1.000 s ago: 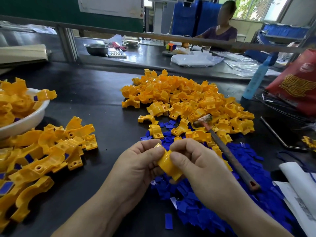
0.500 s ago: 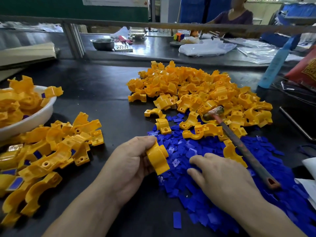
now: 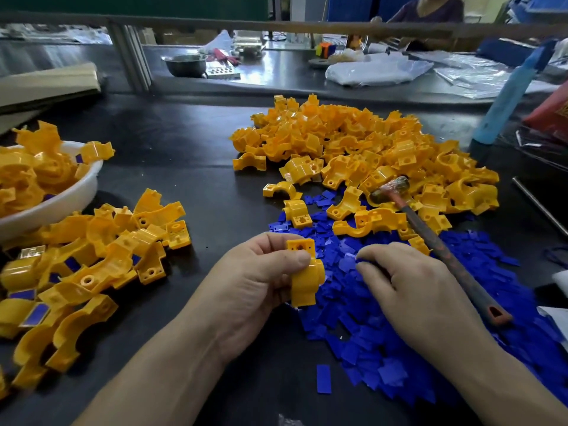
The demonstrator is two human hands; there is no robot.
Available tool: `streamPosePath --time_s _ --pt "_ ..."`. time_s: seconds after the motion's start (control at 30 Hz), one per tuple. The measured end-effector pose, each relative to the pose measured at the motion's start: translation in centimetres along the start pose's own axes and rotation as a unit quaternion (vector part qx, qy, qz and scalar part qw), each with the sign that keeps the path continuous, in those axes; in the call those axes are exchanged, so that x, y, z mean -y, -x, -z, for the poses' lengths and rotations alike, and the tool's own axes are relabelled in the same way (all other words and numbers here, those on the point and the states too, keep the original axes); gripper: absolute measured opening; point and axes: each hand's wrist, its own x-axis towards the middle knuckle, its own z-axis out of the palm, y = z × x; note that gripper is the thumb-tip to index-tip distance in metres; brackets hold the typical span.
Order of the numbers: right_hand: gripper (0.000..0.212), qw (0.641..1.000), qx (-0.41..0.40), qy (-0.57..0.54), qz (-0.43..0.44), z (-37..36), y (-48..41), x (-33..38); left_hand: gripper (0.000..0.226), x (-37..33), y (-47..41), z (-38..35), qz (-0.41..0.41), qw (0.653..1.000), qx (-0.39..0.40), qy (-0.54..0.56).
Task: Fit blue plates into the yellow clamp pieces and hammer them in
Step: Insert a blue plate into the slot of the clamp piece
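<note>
My left hand (image 3: 258,278) grips one yellow clamp piece (image 3: 304,275) above the table, thumb across its upper flange. My right hand (image 3: 408,287) lies palm down on the heap of blue plates (image 3: 368,333), its fingertips curled onto a plate at the heap's near-left part; whether a plate is pinched is hidden. A big pile of loose yellow clamps (image 3: 353,149) lies behind the blue heap. A hammer (image 3: 436,244) with a worn red handle rests across both piles, just right of my right hand.
At the left, a white bowl (image 3: 80,192) holds yellow clamps, and more clamps with blue plates (image 3: 92,265) lie beside it. One blue plate (image 3: 323,379) lies alone near the front. A blue bottle (image 3: 504,96) stands at the back right. A person sits behind the rail.
My hands parted: the left kept the clamp and turned it upright, while the right dropped onto the blue plates and its fingers curled in. The camera tilted down.
</note>
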Motion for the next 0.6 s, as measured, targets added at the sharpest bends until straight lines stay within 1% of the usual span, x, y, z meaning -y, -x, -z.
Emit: streamPosePath --time_s 0.07,0.1,0.13,0.23,0.3,0.4,0.47,0.5,0.6 --pt "0.020 0.999 -0.010 -0.028 -0.011 0.3 0.0 0.1 0.025 0.1 0.0 -0.1 -0.014 1.000 -0.011 -0.006" --pt "0.020 0.998 -0.015 -0.056 -0.021 0.4 0.1 0.2 0.020 0.1 0.0 -0.2 -0.022 0.999 -0.018 -0.019" --pt "0.020 0.995 -0.015 -0.096 -0.033 0.5 0.2 0.3 0.020 0.2 0.1 -0.2 -0.030 0.998 -0.025 -0.040" --pt "0.023 0.971 0.013 -0.228 -0.064 0.7 0.4 0.8 0.028 0.6 0.3 -0.3 -0.044 0.993 -0.036 -0.105" --pt "0.022 0.952 0.029 -0.295 -0.073 0.7 0.6 1.2 0.031 0.9 0.3 -0.3 -0.048 0.988 -0.039 -0.139" --pt "0.024 0.916 0.032 -0.388 -0.101 0.6 0.7 1.8 0.044 1.2 0.3 -0.7 -0.039 0.987 -0.039 -0.153" --pt "0.018 0.893 0.024 -0.431 -0.127 0.6 0.6 2.0 0.056 1.5 0.2 -1.0 -0.028 0.989 -0.028 -0.144" --pt "0.011 0.885 0.021 -0.445 -0.134 0.6 0.6 2.1 0.055 1.5 0.3 -1.0 -0.026 0.991 -0.022 -0.132" --pt "0.029 0.882 -0.001 -0.454 -0.127 0.7 0.7 2.4 0.038 1.6 0.5 -1.3 -0.031 0.993 0.001 -0.115"
